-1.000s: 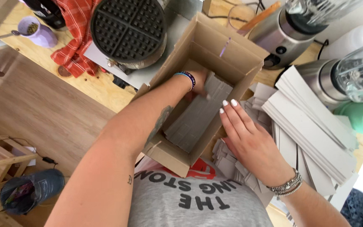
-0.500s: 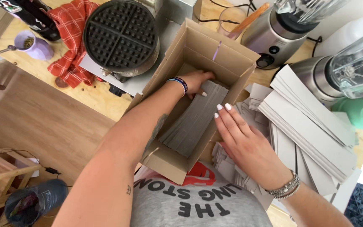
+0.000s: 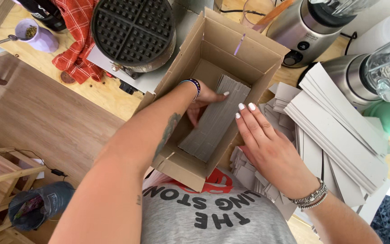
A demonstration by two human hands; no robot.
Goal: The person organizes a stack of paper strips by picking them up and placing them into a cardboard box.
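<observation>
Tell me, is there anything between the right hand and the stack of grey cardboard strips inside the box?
Nothing visible is in the way. The right hand rests with its fingers on the edge of the stack of grey strips in the open cardboard box. The left hand touches the stack's other side.

Both forearms reach forward from the body, angled toward each other. The left hand (image 3: pixel 202 100) is lowest, wrist bent, fingers curled and pointing rightward, a beaded band around its wrist. The right hand (image 3: pixel 267 144) lies flat and palm down, fingers straight and close together, white-painted nails forward; silver bracelets circle its wrist. The hands stay just apart, neither gripping.
</observation>
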